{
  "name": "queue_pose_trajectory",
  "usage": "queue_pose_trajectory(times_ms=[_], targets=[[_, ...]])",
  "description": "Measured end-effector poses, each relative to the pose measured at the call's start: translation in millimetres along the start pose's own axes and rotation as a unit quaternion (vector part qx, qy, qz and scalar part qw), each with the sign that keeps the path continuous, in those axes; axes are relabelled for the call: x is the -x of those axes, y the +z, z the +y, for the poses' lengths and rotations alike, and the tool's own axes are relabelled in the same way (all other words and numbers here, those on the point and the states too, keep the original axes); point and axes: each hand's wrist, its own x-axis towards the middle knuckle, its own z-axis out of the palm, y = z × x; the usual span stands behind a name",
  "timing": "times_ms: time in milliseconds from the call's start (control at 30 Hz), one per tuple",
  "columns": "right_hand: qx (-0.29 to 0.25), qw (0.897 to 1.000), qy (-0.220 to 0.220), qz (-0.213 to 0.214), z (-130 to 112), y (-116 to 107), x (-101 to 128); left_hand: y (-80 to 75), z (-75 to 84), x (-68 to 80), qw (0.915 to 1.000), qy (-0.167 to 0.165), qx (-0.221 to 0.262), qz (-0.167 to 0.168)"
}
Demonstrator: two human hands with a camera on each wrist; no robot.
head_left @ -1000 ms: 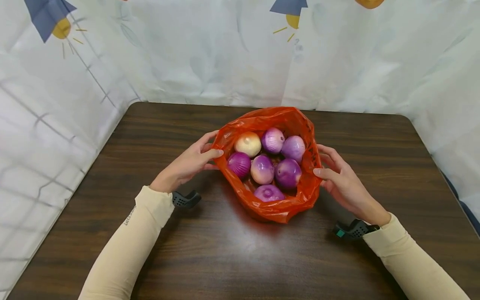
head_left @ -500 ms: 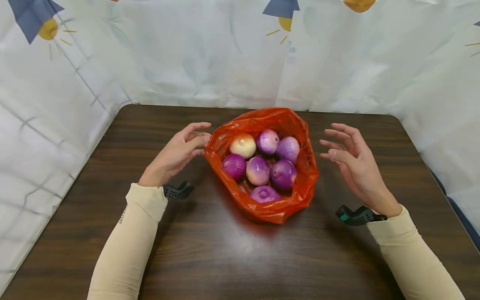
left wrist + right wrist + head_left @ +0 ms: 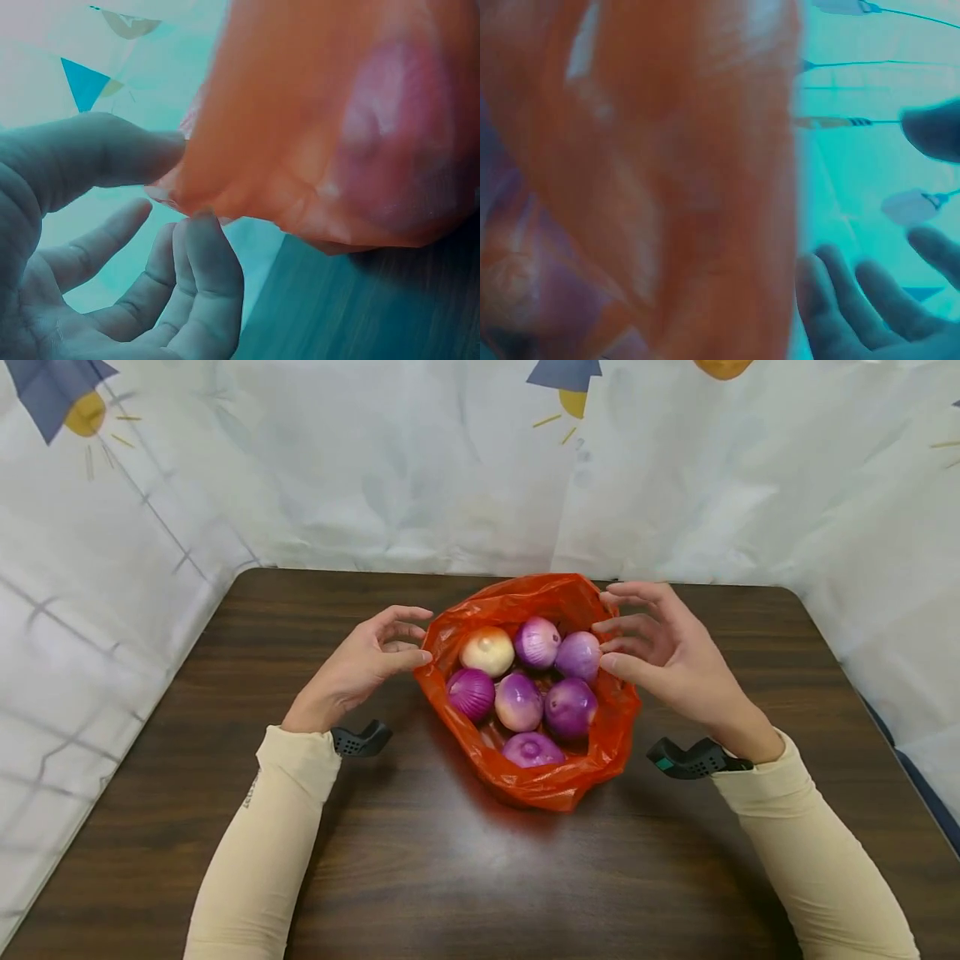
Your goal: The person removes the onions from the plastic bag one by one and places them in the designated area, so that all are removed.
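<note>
A red plastic bag (image 3: 525, 789) stands with its mouth open at the middle of the table. Inside lie several purple onions (image 3: 571, 707), some with glossy skin, and one pale yellowish onion (image 3: 487, 651). My left hand (image 3: 360, 664) lightly holds the bag's left rim, thumb at the edge and fingers beside it; the left wrist view shows the thumb (image 3: 142, 154) right at the plastic. Over the bag's right rim, my right hand (image 3: 667, 660) is spread with relaxed fingers. In the right wrist view its fingers (image 3: 855, 300) appear beside the bag with nothing between them.
The dark wood-grain table (image 3: 360, 860) has its far edge against a pale printed sheet (image 3: 450, 485). More sheet hangs at the left and right sides. Both wrists carry black camera mounts (image 3: 697, 760).
My right hand let go of the right rim, drew back to the right, then came back over the rim, higher up. The left hand stayed at the left rim, shifting slightly. The onions kept their places.
</note>
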Motion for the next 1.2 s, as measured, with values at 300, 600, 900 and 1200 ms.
queue_pose_trajectory(times_ms=[300,600,900,1200], targets=[[0.209,0.976,0.013,-0.056,28,6,5,10.9,2.9,-2.9,0.9998,0.007,0.015,-0.011],[0.263,0.959,-0.011,-0.107,40,9,2,8.8,2.7,3.7,0.9998,0.012,0.013,-0.005],[0.266,0.954,0.01,-0.138,46,8,2,7.9,0.2,3.0,0.9999,0.017,-0.002,0.003],[0.285,0.943,0.027,-0.167,48,6,0,8.1,-0.2,1.6,0.9999,0.015,-0.005,0.003]])
